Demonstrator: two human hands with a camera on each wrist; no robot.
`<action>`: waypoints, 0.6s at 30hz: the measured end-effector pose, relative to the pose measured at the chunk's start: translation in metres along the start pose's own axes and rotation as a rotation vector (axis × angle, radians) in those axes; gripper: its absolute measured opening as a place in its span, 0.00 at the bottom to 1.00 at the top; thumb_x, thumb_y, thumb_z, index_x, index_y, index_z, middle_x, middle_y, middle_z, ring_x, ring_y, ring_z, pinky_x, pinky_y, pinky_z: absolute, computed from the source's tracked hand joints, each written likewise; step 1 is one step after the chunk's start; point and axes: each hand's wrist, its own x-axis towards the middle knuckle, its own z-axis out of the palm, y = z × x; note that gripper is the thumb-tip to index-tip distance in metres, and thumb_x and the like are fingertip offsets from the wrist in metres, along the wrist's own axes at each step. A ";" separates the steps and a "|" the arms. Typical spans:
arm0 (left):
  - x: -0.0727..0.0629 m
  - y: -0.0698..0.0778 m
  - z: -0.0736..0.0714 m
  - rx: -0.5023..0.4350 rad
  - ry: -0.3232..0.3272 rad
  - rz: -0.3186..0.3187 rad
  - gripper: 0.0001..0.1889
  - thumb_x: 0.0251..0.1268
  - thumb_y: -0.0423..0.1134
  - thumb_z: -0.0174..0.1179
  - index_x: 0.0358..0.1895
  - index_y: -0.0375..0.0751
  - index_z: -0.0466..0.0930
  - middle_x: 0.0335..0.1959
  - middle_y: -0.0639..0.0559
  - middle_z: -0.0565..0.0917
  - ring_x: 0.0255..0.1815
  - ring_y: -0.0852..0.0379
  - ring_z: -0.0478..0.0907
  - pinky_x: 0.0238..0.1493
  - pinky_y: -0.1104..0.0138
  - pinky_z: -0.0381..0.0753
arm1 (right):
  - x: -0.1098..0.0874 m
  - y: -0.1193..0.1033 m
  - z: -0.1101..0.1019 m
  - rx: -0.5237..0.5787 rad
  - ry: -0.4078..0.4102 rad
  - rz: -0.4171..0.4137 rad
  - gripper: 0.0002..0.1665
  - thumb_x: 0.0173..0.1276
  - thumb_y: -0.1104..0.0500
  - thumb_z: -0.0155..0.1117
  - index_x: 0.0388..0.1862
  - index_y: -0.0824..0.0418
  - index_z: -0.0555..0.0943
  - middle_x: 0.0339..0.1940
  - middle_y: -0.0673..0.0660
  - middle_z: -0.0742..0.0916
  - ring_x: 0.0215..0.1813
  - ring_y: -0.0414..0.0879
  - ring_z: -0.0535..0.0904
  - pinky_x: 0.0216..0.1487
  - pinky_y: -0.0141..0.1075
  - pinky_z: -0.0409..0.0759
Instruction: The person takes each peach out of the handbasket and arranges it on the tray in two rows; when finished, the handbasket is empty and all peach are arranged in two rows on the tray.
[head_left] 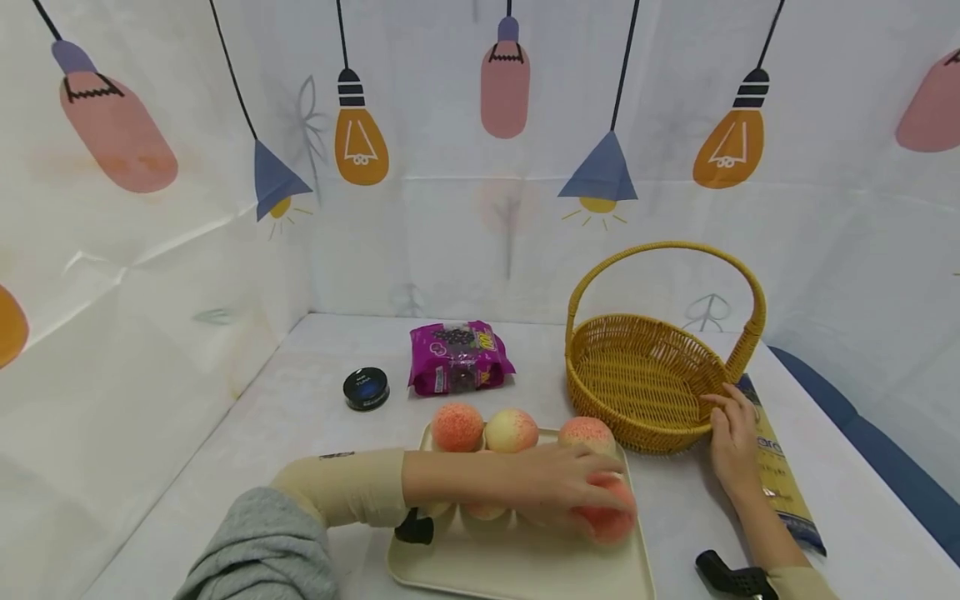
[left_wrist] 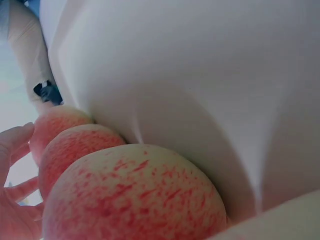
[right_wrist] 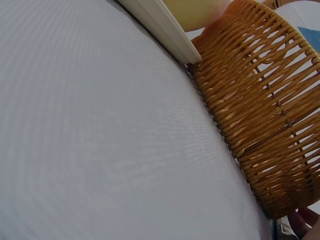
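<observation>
My left hand (head_left: 558,483) reaches across a cream tray (head_left: 517,571) and grips a red-speckled peach (head_left: 611,508) at its right side. In the left wrist view, thumb and fingers curve around the far end of a row of peaches (left_wrist: 135,195). Several more peaches (head_left: 457,427) sit on the tray, partly hidden by the forearm. To the right, my right hand (head_left: 735,442) holds the rim of a brown wicker basket (head_left: 648,442) with a tall arched handle. Its inside shows only bare weave. Just a bit of that hand (right_wrist: 305,225) shows in the right wrist view, beside the basket's wall.
Behind the tray lie a purple snack packet (head_left: 460,358) and a round black tin (head_left: 366,388). A gold and dark blue packet (head_left: 783,483) lies under the right forearm, near the table's right edge. The tray's corner (right_wrist: 192,55) stands close against the basket.
</observation>
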 end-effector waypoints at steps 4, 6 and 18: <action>-0.008 -0.003 -0.004 0.033 0.042 -0.041 0.26 0.61 0.56 0.54 0.63 0.58 0.68 0.62 0.52 0.67 0.58 0.56 0.66 0.51 0.68 0.67 | 0.001 -0.001 -0.002 -0.008 -0.007 0.009 0.22 0.72 0.60 0.34 0.51 0.72 0.72 0.70 0.61 0.59 0.71 0.55 0.46 0.67 0.55 0.38; -0.013 -0.007 -0.004 0.014 0.073 -0.049 0.26 0.60 0.53 0.55 0.63 0.57 0.68 0.61 0.53 0.69 0.59 0.56 0.65 0.53 0.68 0.66 | 0.002 -0.001 -0.003 -0.017 -0.009 0.014 0.22 0.72 0.60 0.33 0.52 0.73 0.72 0.70 0.61 0.58 0.71 0.56 0.46 0.66 0.55 0.38; -0.073 -0.033 -0.004 -0.220 0.130 -0.353 0.28 0.66 0.54 0.49 0.67 0.49 0.62 0.67 0.47 0.61 0.68 0.51 0.54 0.64 0.58 0.56 | 0.013 -0.015 -0.011 -0.168 -0.024 -0.112 0.20 0.72 0.62 0.38 0.48 0.75 0.73 0.66 0.73 0.59 0.66 0.70 0.48 0.58 0.64 0.42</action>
